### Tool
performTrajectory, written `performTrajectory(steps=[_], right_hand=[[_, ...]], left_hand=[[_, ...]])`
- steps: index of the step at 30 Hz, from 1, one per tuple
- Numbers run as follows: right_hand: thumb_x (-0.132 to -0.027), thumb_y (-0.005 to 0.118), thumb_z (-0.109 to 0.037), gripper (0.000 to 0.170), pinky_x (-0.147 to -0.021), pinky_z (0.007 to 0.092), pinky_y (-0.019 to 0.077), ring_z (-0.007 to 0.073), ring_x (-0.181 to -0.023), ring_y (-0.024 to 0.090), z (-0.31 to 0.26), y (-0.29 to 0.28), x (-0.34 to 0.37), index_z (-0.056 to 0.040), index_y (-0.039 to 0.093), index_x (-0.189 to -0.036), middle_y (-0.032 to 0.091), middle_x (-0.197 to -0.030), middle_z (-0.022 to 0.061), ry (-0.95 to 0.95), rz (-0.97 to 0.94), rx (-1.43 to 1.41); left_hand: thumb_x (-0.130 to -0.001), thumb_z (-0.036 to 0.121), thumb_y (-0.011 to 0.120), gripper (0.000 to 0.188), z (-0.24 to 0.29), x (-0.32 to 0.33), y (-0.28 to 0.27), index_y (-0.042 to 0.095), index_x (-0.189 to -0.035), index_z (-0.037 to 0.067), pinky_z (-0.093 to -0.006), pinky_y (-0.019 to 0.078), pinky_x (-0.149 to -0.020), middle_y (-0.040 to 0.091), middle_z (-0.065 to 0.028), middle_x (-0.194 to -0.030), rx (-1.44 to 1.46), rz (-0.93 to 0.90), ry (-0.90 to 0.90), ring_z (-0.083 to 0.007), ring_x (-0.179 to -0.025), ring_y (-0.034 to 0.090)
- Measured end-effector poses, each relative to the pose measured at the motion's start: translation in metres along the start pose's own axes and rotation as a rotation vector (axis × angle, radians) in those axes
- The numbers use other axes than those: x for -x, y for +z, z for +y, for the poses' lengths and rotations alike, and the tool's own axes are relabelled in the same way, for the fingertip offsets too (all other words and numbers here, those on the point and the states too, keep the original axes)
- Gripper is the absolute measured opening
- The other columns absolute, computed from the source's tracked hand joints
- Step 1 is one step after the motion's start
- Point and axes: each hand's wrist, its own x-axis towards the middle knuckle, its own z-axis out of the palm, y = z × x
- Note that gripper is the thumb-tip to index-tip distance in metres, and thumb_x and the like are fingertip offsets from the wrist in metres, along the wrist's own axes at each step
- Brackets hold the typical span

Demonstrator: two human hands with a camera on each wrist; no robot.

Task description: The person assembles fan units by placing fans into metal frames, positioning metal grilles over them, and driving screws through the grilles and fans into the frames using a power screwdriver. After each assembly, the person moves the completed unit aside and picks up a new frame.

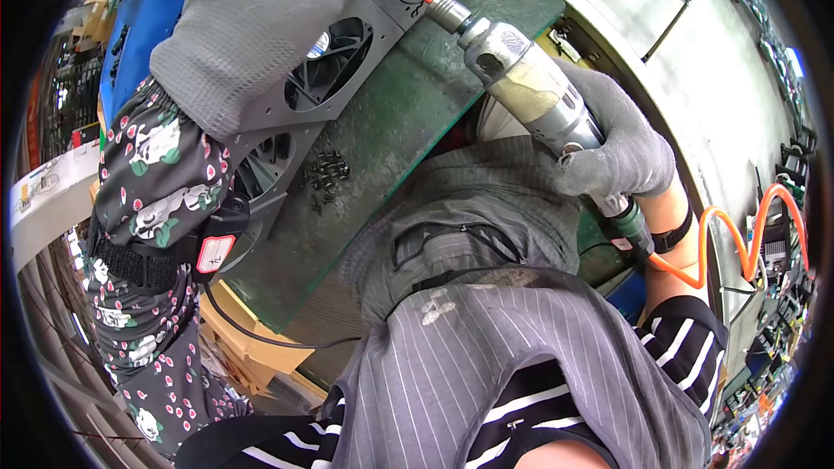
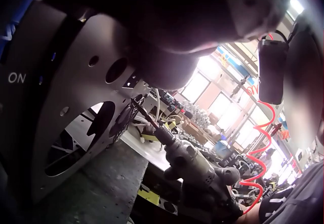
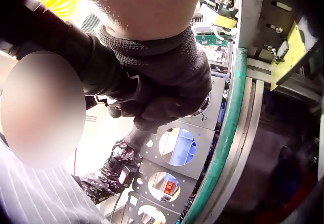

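Observation:
My right hand (image 1: pixel 621 135), in a grey knit glove, grips a pneumatic screwdriver (image 1: pixel 521 78) round its body. An orange coiled hose runs from its rear end. Its long bit (image 2: pixel 144 113) points at the far part of a grey metal panel (image 1: pixel 352 13) with large round cutouts, and black fans (image 1: pixel 334 65) show in these. My left hand (image 1: pixel 261 30), also gloved, is over the panel near the bit's end; its fingertips are hidden. A small pile of dark screws (image 1: pixel 328 175) lies on the green bench top (image 1: pixel 391 95) beside the panel.
A blue bin (image 1: pixel 148 22) stands past my left hand. Cardboard boxes (image 1: pixel 252 330) are below the bench's near left end. The orange hose (image 1: pixel 738 234) hangs beside my right forearm. A pale worktop (image 1: pixel 686 104) with electronic parts along its far side runs on the right.

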Motion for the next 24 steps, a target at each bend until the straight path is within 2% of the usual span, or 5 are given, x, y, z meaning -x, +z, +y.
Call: performTrajectory(steps=[9,11,18,20,24], right_hand=[[-0.049,0.079,-0.033,0.091,-0.064,0.0215,0.0422,0.0083,-0.071,0.051,-0.014,0.0,0.004,0.0026,0.049,-0.128,0.055,-0.086,-0.0008,0.073,-0.008,-0.043],[-0.061,0.084,-0.028,0.076,-0.078,0.0262,0.0481,0.0129,-0.084,0.059,-0.019,-0.001,0.009,0.0005,0.054,-0.124,0.063,-0.094,0.0046,0.031,-0.034,-0.056],[-0.065,0.083,-0.026,0.072,-0.076,0.0259,0.0488,0.0118,-0.082,0.06,-0.024,-0.001,0.011,0.0019,0.053,-0.124,0.063,-0.092,0.0049,0.0,-0.085,-0.052],[-0.054,0.076,-0.033,0.084,-0.044,0.0219,0.0423,0.0116,-0.049,0.052,-0.03,0.011,0.012,0.0046,0.05,-0.124,0.056,-0.067,0.0054,0.074,0.056,-0.188],[-0.059,0.073,-0.034,0.076,-0.036,0.0228,0.0397,0.0137,-0.04,0.05,-0.035,0.014,0.015,0.0053,0.051,-0.12,0.055,-0.06,0.0094,0.1,0.061,-0.221]], left_hand=[[-0.095,0.022,0.045,0.029,0.016,0.006,-0.007,0.059,-0.081,0.0,-0.0453,0.0455,-0.068,0.059,-0.0216,-0.072,-0.074,0.066,0.086,-0.04,-0.072,0.058],[-0.094,0.022,0.045,0.029,0.009,0.003,-0.007,0.059,-0.081,0.0,-0.0455,0.0455,-0.069,0.059,-0.0216,-0.072,-0.072,0.036,0.102,-0.0401,-0.073,0.058],[-0.094,0.023,0.044,0.03,0.001,0.001,-0.004,0.058,-0.08,0.0,-0.046,0.046,-0.07,0.06,-0.0219,-0.073,-0.102,0.026,0.115,-0.0409,-0.074,0.059],[-0.094,0.023,0.044,0.03,0.002,0.001,-0.004,0.058,-0.08,0.0,-0.0462,0.0461,-0.07,0.06,-0.0222,-0.074,-0.102,0.028,0.089,-0.0411,-0.075,0.059],[-0.094,0.024,0.044,0.03,0.002,0.0,-0.003,0.059,-0.081,0.0,-0.0467,0.0462,-0.07,0.06,-0.0228,-0.075,-0.144,0.039,0.052,-0.0417,-0.076,0.059]])
